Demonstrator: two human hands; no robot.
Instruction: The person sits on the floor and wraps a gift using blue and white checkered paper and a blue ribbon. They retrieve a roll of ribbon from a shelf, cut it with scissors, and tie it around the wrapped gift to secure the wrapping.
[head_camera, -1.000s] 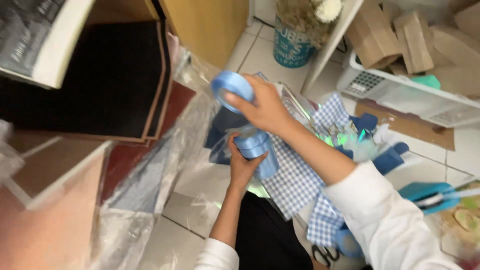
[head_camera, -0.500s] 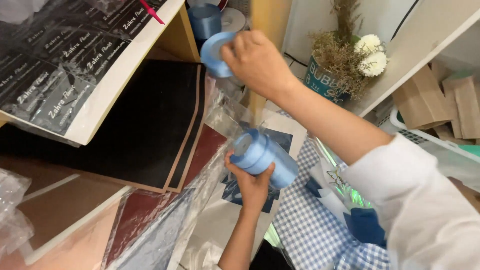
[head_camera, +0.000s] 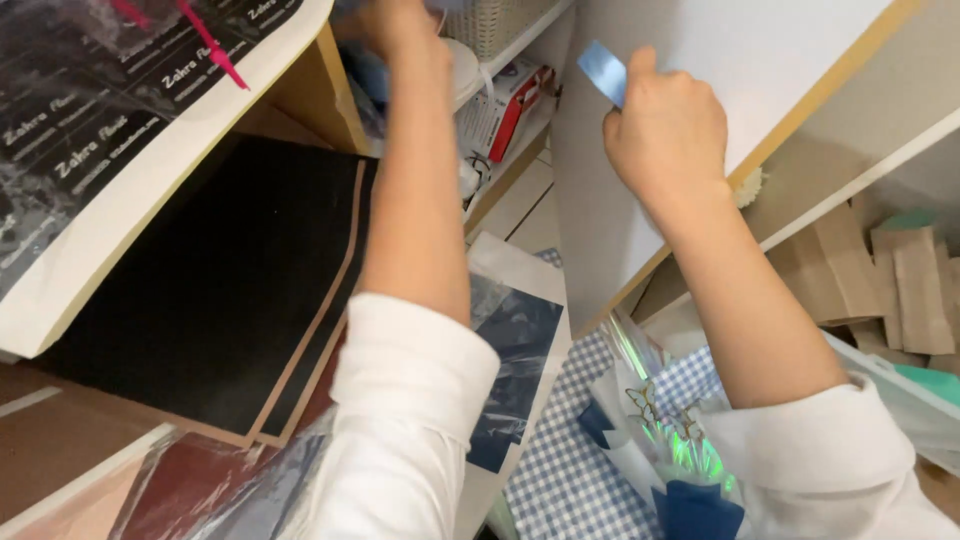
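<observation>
Here the right hand (head_camera: 668, 128) is curled nearly shut, pinching a strip of pale blue ribbon (head_camera: 602, 71) against the white shelf panel (head_camera: 760, 60). The left hand (head_camera: 400, 30) reaches far up to the top edge; its grip cannot be told. Between both arms a narrow gap opens onto a shelf with a red-and-white box (head_camera: 515, 100); black sheets (head_camera: 200, 290) lie left

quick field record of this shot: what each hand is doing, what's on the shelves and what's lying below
left hand: raised to the upper shelf, fingers cut off by the frame edge, grip unclear
right hand: closed on a light blue ribbon
shelf panel: white, behind the right hand
upper shelf: woven basket, red and white box
left: black sheet with tan border
below: blue checked fabric, brown paper bags
</observation>
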